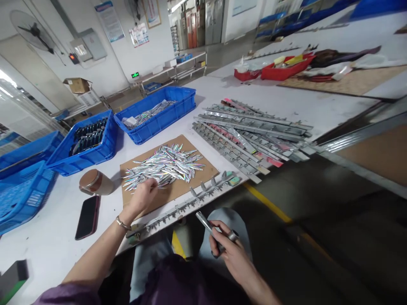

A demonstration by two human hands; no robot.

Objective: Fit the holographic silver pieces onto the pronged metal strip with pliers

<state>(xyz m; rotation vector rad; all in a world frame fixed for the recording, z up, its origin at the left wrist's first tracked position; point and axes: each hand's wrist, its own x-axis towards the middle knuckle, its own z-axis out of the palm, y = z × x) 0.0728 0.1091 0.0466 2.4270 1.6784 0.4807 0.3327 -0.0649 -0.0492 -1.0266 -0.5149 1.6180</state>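
The pile of shiny foil strips (163,167) lies on a cardboard sheet (203,178) near the front edge of the bench (57,250), within easy reach. Our left hand (143,197) rests on the near side of the pile, fingers curled onto a strip; we cannot tell whether the grip has closed on one. Our right hand (227,250) hangs off the bench above the lap, grip closed around a slim metal tool (206,223), its tip angled toward the bench. A toothed metal rack (190,200) lies along the front edge, just beside the cardboard. More racks (251,133) are stacked toward the right edge; blue bins (159,112), a phone (87,217) and a tape roll (95,182) sit further left.
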